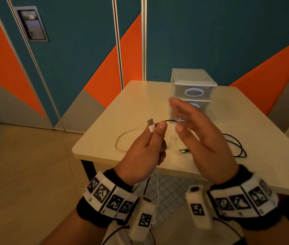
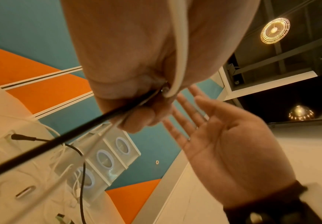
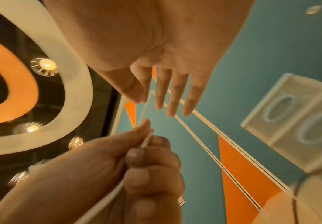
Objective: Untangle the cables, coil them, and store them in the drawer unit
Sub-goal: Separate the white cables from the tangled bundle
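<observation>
Above the table's front edge my left hand pinches a white USB cable just behind its metal plug, with a thin black cable caught in the same grip. In the left wrist view the white cable and the black cable both run out of that fist. My right hand hovers beside it with straight, spread fingers and holds nothing. The translucent drawer unit stands behind the hands with its drawers closed.
A white cable loop lies on the beige table to the left. A black cable curls at the right. A small dark connector lies near the front edge. Tiled floor lies below and a blue-orange wall stands behind.
</observation>
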Action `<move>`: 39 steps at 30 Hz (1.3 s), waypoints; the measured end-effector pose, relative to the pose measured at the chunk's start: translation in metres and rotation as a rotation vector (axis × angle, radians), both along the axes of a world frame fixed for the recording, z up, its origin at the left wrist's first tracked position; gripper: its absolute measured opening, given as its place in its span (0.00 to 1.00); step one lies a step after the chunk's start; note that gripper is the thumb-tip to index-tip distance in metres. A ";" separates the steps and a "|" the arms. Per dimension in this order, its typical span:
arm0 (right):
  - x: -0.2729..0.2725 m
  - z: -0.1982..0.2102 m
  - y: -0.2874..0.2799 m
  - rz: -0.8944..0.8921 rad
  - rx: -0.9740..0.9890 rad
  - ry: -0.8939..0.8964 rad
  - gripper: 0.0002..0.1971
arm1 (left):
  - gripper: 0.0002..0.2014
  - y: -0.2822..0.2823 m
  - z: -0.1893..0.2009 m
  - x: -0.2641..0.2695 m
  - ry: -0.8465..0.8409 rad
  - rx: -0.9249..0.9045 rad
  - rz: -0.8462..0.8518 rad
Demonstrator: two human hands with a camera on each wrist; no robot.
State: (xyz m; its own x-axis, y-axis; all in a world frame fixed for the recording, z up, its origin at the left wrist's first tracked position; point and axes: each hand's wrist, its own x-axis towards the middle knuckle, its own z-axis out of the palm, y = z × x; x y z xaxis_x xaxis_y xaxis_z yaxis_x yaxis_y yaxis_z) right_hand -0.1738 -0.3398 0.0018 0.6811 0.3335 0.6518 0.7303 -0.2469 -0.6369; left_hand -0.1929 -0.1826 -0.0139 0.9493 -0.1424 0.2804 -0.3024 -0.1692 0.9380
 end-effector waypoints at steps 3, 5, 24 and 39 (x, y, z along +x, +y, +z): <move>0.007 0.019 0.003 0.082 -0.300 -0.070 0.22 | 0.14 -0.002 -0.002 -0.001 -0.007 0.058 -0.045; 0.013 0.024 0.007 0.056 -0.473 -0.120 0.20 | 0.12 -0.004 -0.004 0.000 0.032 -0.003 -0.070; 0.002 -0.030 0.022 0.285 -0.173 0.455 0.26 | 0.16 0.005 0.009 0.013 0.088 -0.625 -0.133; -0.003 -0.038 0.042 0.391 -0.063 0.682 0.11 | 0.16 0.024 0.010 0.006 0.033 -0.566 -0.162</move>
State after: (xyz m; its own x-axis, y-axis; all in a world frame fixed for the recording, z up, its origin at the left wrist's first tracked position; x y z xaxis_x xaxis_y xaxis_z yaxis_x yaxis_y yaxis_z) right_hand -0.1766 -0.2977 -0.0367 0.7495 0.6538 0.1038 0.2243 -0.1033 -0.9690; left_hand -0.1869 -0.1586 -0.0043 0.9374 -0.1232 0.3257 -0.2517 0.4064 0.8784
